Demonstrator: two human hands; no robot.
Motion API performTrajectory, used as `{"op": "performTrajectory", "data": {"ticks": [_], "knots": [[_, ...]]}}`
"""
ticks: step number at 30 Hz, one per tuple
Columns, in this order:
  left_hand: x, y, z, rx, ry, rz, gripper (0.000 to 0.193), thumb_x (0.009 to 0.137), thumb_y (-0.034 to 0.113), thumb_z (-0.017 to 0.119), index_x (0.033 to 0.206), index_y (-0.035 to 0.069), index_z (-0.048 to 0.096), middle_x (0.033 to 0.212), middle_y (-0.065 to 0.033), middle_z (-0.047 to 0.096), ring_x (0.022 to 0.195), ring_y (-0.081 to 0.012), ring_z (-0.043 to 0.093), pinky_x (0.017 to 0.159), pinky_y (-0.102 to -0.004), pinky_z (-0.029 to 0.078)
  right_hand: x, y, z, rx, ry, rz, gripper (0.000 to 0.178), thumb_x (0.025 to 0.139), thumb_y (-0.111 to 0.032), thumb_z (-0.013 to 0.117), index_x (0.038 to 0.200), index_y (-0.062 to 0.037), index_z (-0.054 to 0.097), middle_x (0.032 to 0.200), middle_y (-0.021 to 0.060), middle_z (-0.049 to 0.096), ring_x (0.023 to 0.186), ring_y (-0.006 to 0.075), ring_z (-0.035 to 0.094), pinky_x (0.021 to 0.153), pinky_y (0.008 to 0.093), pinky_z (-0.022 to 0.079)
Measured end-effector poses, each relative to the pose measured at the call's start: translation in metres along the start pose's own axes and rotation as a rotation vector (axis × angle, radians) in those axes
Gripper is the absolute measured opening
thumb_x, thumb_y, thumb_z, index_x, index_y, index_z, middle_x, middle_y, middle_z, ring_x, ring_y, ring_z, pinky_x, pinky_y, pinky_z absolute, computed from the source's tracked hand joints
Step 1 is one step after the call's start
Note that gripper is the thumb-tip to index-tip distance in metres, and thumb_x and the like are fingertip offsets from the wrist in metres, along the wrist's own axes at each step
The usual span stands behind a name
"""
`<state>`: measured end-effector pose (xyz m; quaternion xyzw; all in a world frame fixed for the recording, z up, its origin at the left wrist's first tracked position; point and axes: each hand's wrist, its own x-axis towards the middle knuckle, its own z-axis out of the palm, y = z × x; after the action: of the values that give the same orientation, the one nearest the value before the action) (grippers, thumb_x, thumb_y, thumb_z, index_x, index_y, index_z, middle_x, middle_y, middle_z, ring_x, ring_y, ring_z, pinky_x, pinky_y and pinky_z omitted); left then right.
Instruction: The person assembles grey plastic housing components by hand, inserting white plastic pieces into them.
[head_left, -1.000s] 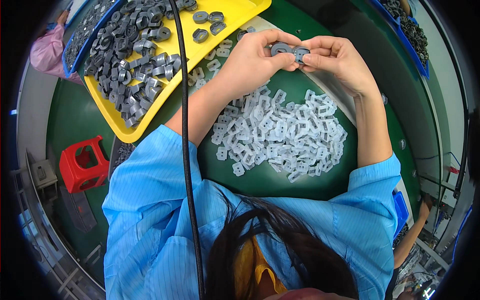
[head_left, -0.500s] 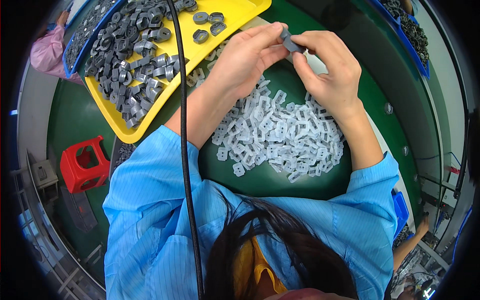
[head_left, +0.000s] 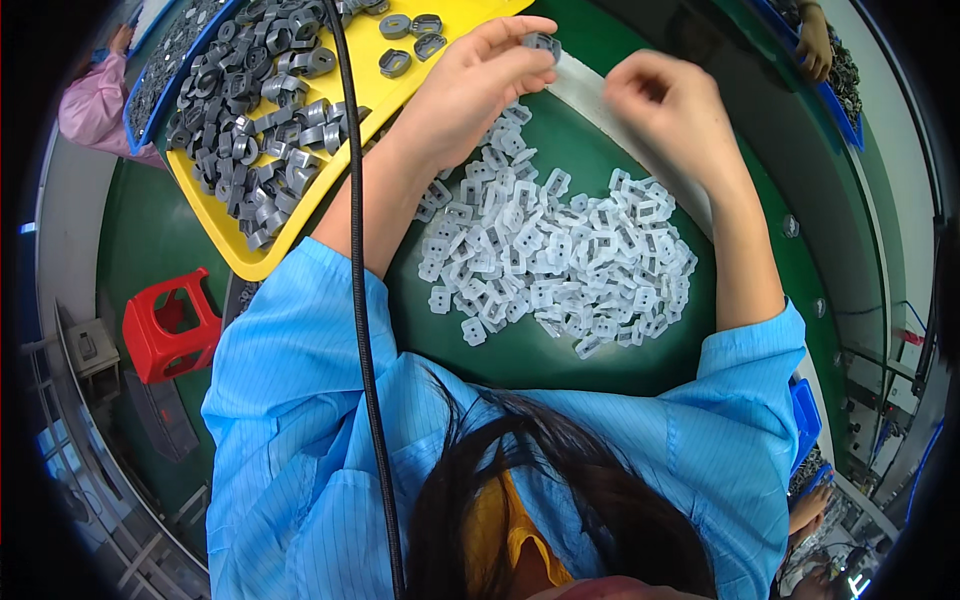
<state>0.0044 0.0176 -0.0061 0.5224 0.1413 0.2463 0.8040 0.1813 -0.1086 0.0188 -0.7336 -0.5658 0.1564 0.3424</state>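
My left hand (head_left: 465, 90) is raised beside the yellow tray and grips a small grey plastic ring part (head_left: 543, 44) between thumb and fingers. Apart from it to the right, my right hand (head_left: 685, 115) hangs over the white table edge strip. Its fingers are curled and smeared by motion, so whatever may be in them does not show. Below both hands, a pile of small translucent white plastic clips (head_left: 560, 260) is spread on the green table top (head_left: 440, 350). Many grey ring parts (head_left: 250, 110) lie heaped in the yellow tray (head_left: 255, 262), with several set apart at its right side.
A black cable (head_left: 358, 250) hangs down across the view, in front of my left forearm. Blue bins (head_left: 850, 125) stand at far right and far left. A red stool (head_left: 172, 325) is at left. A co-worker's pink sleeve (head_left: 95, 105) and another person's hand (head_left: 813, 45) show beyond.
My hands have parted: the right has let go of the grey ring part and moved right, while the left keeps it and has shifted slightly up and left. Another person's hand has appeared at upper right.
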Motion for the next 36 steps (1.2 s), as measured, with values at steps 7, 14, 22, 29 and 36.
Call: {"op": "performTrajectory", "data": {"ticks": [7, 14, 22, 29, 36], "knots": [[0.001, -0.01, 0.007, 0.467, -0.019, 0.125, 0.038, 0.081, -0.005, 0.067, 0.116, 0.001, 0.054, 0.104, -0.0026, 0.058, 0.093, -0.0087, 0.058, 0.08, -0.0214, 0.047, -0.017, -0.038, 0.013, -0.077, -0.465, -0.024, 0.029, 0.066, -0.023, 0.081, 0.07, 0.001, 0.065, 0.064, 0.0119, 0.064, 0.063, 0.0239, 0.063, 0.063, 0.0329, 0.05], [-0.001, -0.019, 0.007, 0.885, 0.039, 0.321, 0.039, 0.079, -0.001, 0.072, 0.116, 0.001, 0.061, 0.091, -0.0013, 0.063, 0.071, -0.0026, 0.057, 0.063, -0.0179, 0.048, -0.023, -0.04, 0.019, -0.18, -0.329, -0.133, 0.029, 0.064, -0.023, 0.082, 0.071, 0.0005, 0.065, 0.068, 0.0142, 0.065, 0.068, 0.0301, 0.064, 0.067, 0.038, 0.051], [-0.001, -0.022, 0.008, 0.944, 0.042, 0.377, 0.038, 0.079, -0.001, 0.072, 0.116, 0.002, 0.062, 0.096, -0.0025, 0.06, 0.075, -0.0054, 0.06, 0.066, -0.02, 0.05, -0.023, -0.042, 0.017, -0.183, -0.402, -0.11, 0.024, 0.067, -0.019, 0.079, 0.073, 0.0003, 0.066, 0.069, 0.0157, 0.065, 0.069, 0.031, 0.065, 0.066, 0.0385, 0.051], [-0.004, -0.02, 0.011, 0.909, 0.045, 0.442, 0.04, 0.079, -0.001, 0.072, 0.118, 0.002, 0.061, 0.099, -0.0061, 0.061, 0.078, -0.0083, 0.063, 0.07, -0.0216, 0.053, -0.01, -0.027, 0.0, 0.297, -0.114, 0.052, 0.018, 0.077, -0.018, 0.073, 0.083, -0.001, 0.072, 0.068, 0.0065, 0.067, 0.061, 0.0109, 0.06, 0.06, 0.0254, 0.048], [-0.007, -0.016, 0.018, 0.926, 0.09, 0.486, 0.031, 0.079, 0.002, 0.073, 0.105, -0.001, 0.057, 0.092, -0.0082, 0.067, 0.074, -0.0107, 0.066, 0.068, -0.023, 0.054, -0.007, -0.023, 0.016, 0.024, 0.159, -0.242, 0.021, 0.078, -0.021, 0.075, 0.083, -0.0008, 0.07, 0.066, 0.0078, 0.063, 0.059, 0.015, 0.058, 0.056, 0.0291, 0.045]]}}
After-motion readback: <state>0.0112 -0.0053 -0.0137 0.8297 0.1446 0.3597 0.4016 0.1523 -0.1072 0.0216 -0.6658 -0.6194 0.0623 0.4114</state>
